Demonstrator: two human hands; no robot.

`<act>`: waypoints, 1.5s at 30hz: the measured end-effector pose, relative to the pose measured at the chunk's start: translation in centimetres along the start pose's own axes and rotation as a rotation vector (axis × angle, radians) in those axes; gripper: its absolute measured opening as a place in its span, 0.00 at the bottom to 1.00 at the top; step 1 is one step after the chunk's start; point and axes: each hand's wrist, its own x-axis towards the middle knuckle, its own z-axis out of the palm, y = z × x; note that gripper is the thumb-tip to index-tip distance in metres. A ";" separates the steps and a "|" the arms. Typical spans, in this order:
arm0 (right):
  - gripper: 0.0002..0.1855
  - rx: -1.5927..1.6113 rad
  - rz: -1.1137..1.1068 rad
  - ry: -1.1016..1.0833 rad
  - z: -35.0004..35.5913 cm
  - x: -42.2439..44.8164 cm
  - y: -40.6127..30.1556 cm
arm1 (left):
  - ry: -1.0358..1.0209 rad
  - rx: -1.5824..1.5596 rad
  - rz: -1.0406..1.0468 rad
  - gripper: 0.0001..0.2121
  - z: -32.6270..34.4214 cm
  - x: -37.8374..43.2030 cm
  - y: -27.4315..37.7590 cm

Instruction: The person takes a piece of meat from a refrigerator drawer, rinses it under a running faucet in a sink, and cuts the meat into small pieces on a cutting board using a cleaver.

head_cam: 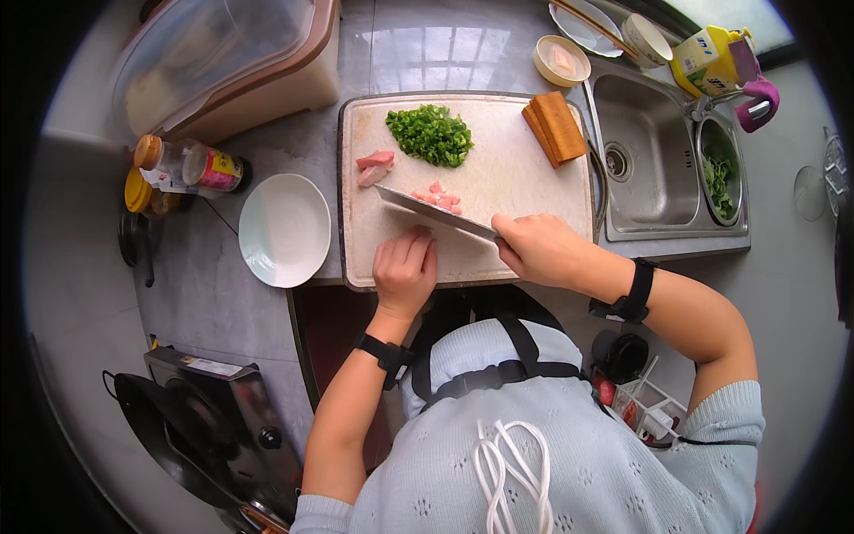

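Observation:
My right hand grips the handle of a broad-bladed kitchen knife, its blade slanting up to the left over the cutting board. Just behind the blade lies a small heap of diced raw meat. Two larger chunks of pink meat sit by the board's left edge, near the knife tip. On the near side of the blade, my left hand rests on the board with its fingers curled; whether anything is under its fingertips is hidden. Chopped green vegetable is piled farther back. Brown rectangular blocks, perhaps smoked tofu, lie at the back right.
A shallow white plate stands left of the board, with jars beyond it. To the right is a steel sink with greens in a strainer. A small bowl sits behind the board. A gas stove is at lower left.

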 end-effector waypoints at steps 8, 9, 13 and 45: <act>0.07 -0.074 0.033 -0.110 -1.4 0.3 -3.9 | -0.045 0.077 0.078 0.06 -0.1 -0.7 -1.1; 0.07 -0.083 0.060 -0.161 -1.2 0.6 -4.2 | -0.048 0.076 0.073 0.06 0.1 -0.7 -1.1; 0.08 -0.013 0.015 -0.013 2.5 3.9 -3.9 | -0.044 0.065 0.097 0.06 0.4 -0.9 -0.9; 0.09 -0.007 0.080 -0.030 -0.2 -0.8 -0.7 | 0.027 0.033 0.015 0.06 -0.2 -0.5 -0.4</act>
